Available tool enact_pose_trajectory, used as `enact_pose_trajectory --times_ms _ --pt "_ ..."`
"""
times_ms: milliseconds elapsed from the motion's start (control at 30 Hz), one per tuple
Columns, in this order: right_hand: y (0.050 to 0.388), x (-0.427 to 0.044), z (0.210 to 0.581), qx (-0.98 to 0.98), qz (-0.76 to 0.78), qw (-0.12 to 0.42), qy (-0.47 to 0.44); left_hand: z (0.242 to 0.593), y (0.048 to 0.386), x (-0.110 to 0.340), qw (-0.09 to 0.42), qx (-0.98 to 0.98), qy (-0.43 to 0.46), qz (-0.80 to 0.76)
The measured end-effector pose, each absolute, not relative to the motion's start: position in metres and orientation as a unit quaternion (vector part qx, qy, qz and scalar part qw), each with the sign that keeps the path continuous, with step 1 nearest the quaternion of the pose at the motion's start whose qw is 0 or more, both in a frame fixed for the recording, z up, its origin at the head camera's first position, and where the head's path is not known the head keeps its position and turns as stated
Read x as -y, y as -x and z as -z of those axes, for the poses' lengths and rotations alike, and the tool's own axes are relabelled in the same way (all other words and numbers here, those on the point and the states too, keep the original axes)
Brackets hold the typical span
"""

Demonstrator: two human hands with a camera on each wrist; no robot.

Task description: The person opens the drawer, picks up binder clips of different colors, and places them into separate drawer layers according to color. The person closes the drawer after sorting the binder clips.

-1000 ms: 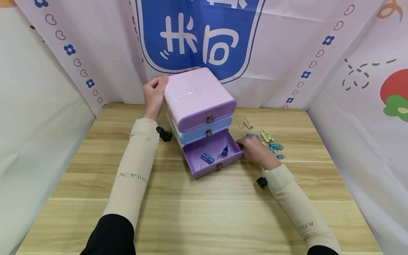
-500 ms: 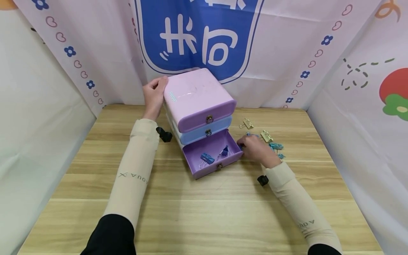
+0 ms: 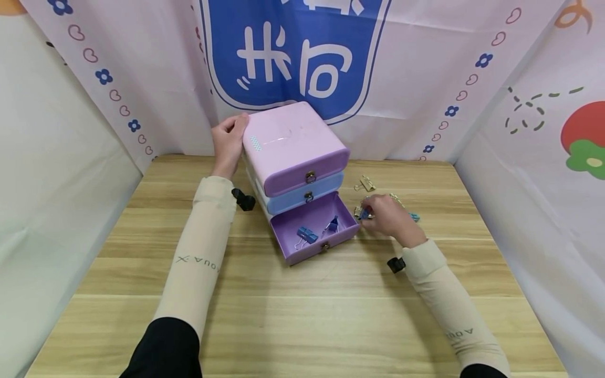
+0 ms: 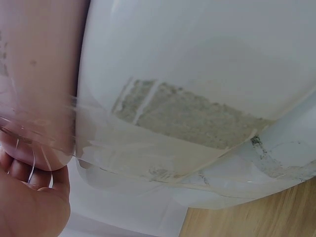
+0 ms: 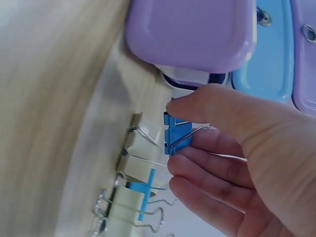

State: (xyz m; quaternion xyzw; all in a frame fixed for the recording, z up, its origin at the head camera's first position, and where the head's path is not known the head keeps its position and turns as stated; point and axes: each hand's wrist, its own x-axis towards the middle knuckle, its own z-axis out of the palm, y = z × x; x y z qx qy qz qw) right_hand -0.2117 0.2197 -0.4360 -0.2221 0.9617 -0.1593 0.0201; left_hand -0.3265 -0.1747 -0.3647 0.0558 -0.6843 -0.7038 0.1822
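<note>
A small desktop drawer box [image 3: 290, 136] with a pink top stands at the table's centre. Its bottom purple drawer [image 3: 283, 228] is pulled out, and two dark blue binder clips, one at the left [image 3: 307, 234] and one at the right [image 3: 332, 226], lie inside. My left hand [image 3: 228, 144] grips the box's back left top edge, fingers curled over it in the left wrist view. Just right of the open drawer, my right hand [image 3: 389, 218] pinches a blue binder clip [image 5: 177, 134] between thumb and fingers. Several yellowish and blue clips lie around that hand, partly hidden by it.
A gold binder clip [image 3: 366, 184] lies behind my right hand, and a teal clip [image 3: 414, 217] is to its right. The blue middle drawer [image 3: 307, 193] is closed. A printed cloth [image 3: 411, 105] hangs right behind the box.
My right hand has shifted slightly right from the drawer's side, and a blue clip now shows at its fingertips. The left hand and box have stayed put.
</note>
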Motion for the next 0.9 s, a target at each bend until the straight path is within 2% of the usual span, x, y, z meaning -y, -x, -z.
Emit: enact_pose_trajectory --times_ms 433,900 --pt "0.207 -0.215 0.411 -0.953 0.201 0.004 0.227 0.365 0.326 0.175 0.179 0.687 -0.057 0.702" --pt "0.2 -0.184 0.398 -0.946 0.185 0.001 0.266 0.366 0.327 0.176 0.175 0.683 -0.06 0.706"
